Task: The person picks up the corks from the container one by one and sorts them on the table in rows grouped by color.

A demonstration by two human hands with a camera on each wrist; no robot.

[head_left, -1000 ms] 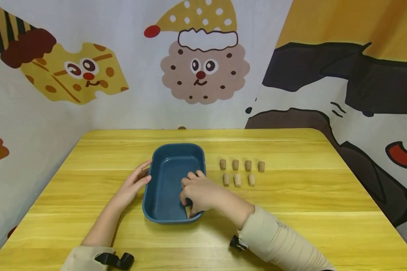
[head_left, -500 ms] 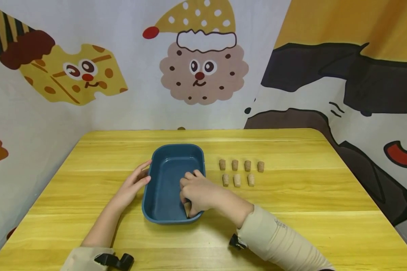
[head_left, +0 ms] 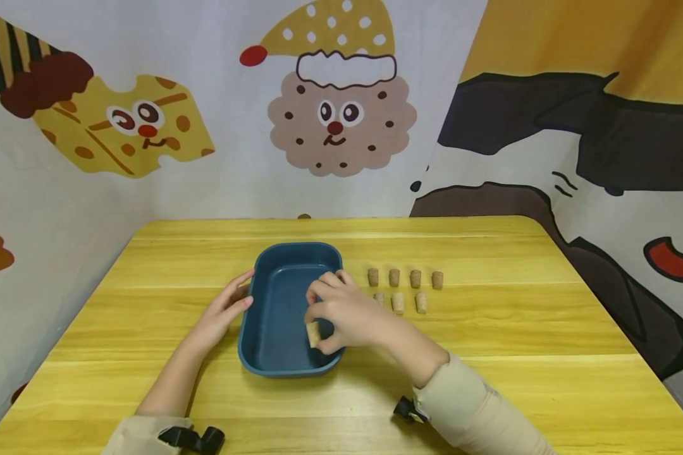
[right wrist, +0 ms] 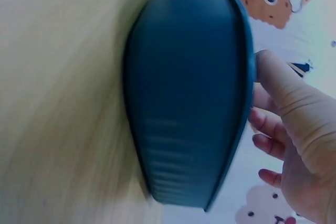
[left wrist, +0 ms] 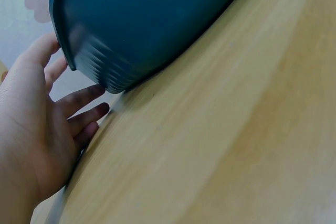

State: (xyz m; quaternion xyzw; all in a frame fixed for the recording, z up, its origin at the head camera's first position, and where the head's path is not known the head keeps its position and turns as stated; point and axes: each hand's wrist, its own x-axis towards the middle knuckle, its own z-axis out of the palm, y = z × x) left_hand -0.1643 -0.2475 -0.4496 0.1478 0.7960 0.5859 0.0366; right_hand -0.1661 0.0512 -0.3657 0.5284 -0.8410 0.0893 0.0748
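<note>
My right hand (head_left: 350,313) is over the right side of the blue box (head_left: 262,360), pinching a pale cork (head_left: 313,334) between thumb and fingers. In the right wrist view the box wall (right wrist: 184,87) hides the cork, while the fingers show beyond the rim. My left hand (head_left: 223,316) touches the box's left side, its fingers extended. From the left wrist, that hand (left wrist: 47,119) is seen with fingertips against the rim and outer wall of the box (left wrist: 131,24).
Right of the box, a back row of several corks (head_left: 394,277) lies on the wooden table (head_left: 489,328). A front row of three corks (head_left: 398,303) lies nearer, its left one partly hidden by my right hand. Cartoon-printed cloth (head_left: 216,189) hangs behind the table.
My right hand has risen from the near right corner of the box, lifting the cork up with it. The left hand and the box stay in place.
</note>
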